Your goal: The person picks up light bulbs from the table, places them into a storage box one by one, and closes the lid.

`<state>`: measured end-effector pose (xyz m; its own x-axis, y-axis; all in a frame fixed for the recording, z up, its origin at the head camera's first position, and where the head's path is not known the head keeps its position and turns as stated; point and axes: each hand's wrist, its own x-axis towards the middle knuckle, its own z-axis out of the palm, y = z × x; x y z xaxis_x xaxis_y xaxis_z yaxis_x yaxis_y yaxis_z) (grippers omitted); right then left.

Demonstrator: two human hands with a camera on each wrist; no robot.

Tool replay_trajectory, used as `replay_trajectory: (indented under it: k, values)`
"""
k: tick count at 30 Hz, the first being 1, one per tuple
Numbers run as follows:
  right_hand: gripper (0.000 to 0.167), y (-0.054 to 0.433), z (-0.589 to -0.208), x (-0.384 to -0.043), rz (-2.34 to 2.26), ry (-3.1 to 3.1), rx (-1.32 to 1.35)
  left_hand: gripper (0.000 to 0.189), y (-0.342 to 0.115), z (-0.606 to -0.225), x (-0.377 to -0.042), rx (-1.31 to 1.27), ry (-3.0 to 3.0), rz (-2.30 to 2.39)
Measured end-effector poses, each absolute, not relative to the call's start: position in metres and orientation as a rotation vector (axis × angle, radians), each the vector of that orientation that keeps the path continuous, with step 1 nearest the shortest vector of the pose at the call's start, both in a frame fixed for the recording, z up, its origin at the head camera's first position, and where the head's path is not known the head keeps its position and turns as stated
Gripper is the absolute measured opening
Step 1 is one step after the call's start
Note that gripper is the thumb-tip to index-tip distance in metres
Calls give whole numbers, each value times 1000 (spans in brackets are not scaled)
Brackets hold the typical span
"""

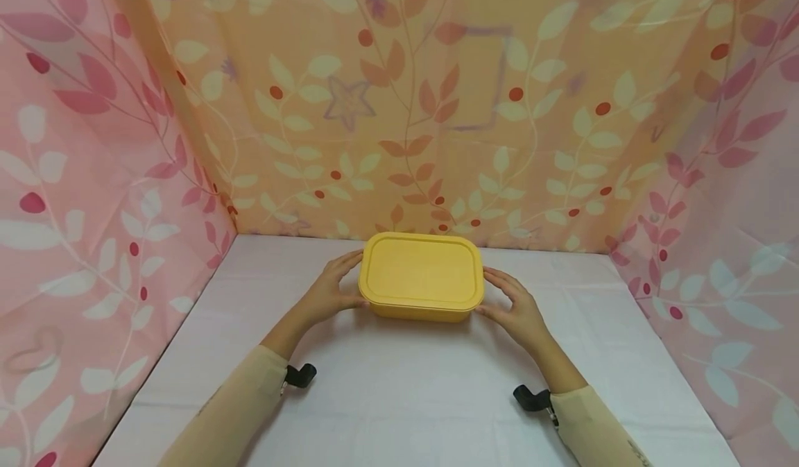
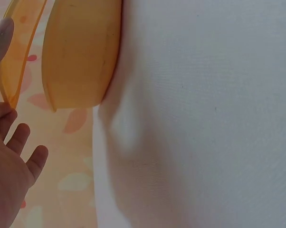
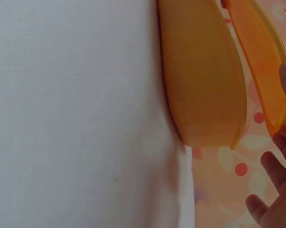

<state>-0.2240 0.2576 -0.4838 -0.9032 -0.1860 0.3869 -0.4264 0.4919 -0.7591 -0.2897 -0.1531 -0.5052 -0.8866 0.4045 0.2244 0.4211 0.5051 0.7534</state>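
Both hands hold a yellow rectangular lid (image 1: pixel 424 269) with rounded corners, one hand at each short end. My left hand (image 1: pixel 324 293) pinches the lid's left end between thumb and fingers. At the opposite end, my right hand (image 1: pixel 519 314) grips the lid the same way. Below it a yellow plastic box (image 1: pixel 424 313) stands on the white cloth, mostly covered by the lid in the head view. Both wrist views show a gap between the lid (image 2: pixel 20 52) and the rim of the box (image 3: pixel 200 76). The inside of the box is hidden.
A white cloth (image 1: pixel 412 397) covers the table. An orange leaf-patterned curtain (image 1: pixel 399 106) hangs close behind the box. Pink patterned curtains stand along the left (image 1: pixel 93 175) and right (image 1: pixel 718 245) sides. Small black wrist devices (image 1: pixel 301 375) stick out from both sleeves.
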Motion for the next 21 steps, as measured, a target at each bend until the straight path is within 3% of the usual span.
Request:
replay_trajectory:
  k: [7,21]
  values:
    - [73,273,-519,-246,1348,-2519,512,104,-154,-514,-296,-743,-2738,-1366]
    - [75,275,-526,-249,1357,-2622,449,103,-154,-517,-300,-753,-2781,-1371]
